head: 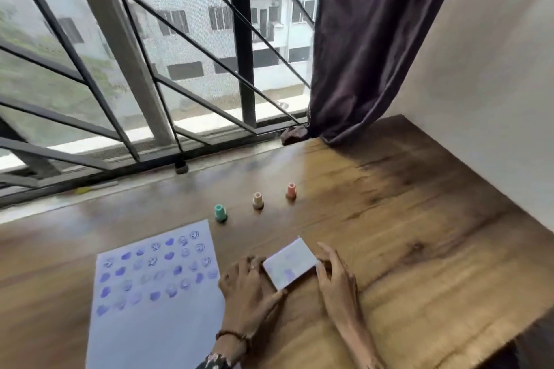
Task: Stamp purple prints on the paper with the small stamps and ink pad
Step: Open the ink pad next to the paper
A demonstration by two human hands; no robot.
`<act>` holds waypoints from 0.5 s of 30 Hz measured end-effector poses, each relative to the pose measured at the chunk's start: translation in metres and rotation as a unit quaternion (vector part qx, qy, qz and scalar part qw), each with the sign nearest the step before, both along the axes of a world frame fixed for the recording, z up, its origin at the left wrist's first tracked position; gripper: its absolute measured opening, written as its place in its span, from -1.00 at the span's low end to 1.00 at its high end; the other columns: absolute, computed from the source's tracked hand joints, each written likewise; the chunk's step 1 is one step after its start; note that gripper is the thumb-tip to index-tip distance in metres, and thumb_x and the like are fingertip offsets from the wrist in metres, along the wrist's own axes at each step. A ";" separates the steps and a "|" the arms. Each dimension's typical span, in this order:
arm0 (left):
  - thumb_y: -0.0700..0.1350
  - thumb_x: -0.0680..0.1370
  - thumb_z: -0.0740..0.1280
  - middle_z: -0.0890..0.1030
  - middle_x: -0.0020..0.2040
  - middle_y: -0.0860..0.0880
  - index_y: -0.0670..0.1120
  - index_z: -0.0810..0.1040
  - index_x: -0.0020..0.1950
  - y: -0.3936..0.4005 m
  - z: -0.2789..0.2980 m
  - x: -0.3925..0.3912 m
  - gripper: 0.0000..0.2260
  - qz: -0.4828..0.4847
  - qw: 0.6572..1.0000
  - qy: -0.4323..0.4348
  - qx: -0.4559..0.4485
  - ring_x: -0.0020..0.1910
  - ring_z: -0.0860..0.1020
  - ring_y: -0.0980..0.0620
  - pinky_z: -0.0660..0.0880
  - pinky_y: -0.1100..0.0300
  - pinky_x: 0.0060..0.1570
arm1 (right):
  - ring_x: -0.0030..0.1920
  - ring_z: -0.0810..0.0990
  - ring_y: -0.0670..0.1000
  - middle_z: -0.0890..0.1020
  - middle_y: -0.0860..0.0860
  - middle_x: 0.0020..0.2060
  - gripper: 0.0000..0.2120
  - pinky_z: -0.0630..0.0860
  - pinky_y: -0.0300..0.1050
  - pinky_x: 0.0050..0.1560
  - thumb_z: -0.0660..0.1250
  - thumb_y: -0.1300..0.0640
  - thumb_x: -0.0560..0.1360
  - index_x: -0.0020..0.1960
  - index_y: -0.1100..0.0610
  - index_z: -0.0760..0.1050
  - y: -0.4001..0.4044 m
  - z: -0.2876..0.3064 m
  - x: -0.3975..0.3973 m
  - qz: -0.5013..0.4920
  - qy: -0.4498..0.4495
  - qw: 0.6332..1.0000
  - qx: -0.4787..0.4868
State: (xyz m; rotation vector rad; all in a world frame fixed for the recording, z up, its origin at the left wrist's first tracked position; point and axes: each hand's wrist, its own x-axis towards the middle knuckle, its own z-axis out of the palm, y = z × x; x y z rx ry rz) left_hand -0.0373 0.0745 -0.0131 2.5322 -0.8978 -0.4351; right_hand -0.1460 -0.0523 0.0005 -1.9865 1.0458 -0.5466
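Observation:
A white sheet of paper [156, 302] lies on the wooden table, its upper half covered with rows of purple prints. To its right rests the ink pad [290, 263], a flat white case with its lid down and purple smudges on top. My left hand [248, 287] holds the case's left edge and my right hand [334, 275] holds its right edge. Three small stamps stand upright in a line beyond the pad: a green stamp [220, 213], a beige stamp [257, 200] and a pink stamp [291, 190]. None of them is touched.
The wooden table [404, 234] runs to a window sill with a metal grille [120, 84]. A dark curtain [365, 45] hangs at the back right, touching the table beside a white wall [494, 75]. A small dark knob [181, 168] sits on the sill.

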 end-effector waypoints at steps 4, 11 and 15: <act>0.33 0.26 0.28 0.34 0.20 0.17 0.18 0.27 0.27 0.037 -0.005 -0.002 -0.38 0.015 0.999 0.023 -0.017 0.27 0.24 0.12 -0.07 0.22 0.05 | 0.05 0.59 0.10 0.63 0.07 0.00 -0.75 0.40 -0.25 0.09 0.35 0.33 0.44 0.11 0.18 0.55 0.050 0.002 -0.006 -0.007 0.001 1.000 -0.012; 0.07 0.39 0.36 0.44 0.21 0.11 0.15 0.30 0.33 0.070 0.005 0.013 -0.47 -0.051 0.993 0.077 -0.070 0.25 0.34 0.09 0.04 0.16 0.05 | 0.30 0.35 0.09 0.37 0.12 0.27 -0.31 0.32 -0.13 0.32 0.51 0.03 0.32 0.34 0.21 0.31 0.092 0.009 0.003 0.022 0.114 0.993 0.018; -0.17 0.41 0.31 0.54 0.10 0.00 0.08 0.42 0.26 0.071 0.007 0.015 -0.57 -0.037 0.983 0.125 -0.129 0.18 0.42 0.00 0.25 -0.04 0.21 | 0.33 0.27 0.11 0.30 0.15 0.29 -0.16 0.23 -0.16 0.32 0.52 -0.03 0.27 0.39 0.23 0.20 0.102 0.010 0.012 0.022 0.187 0.981 -0.044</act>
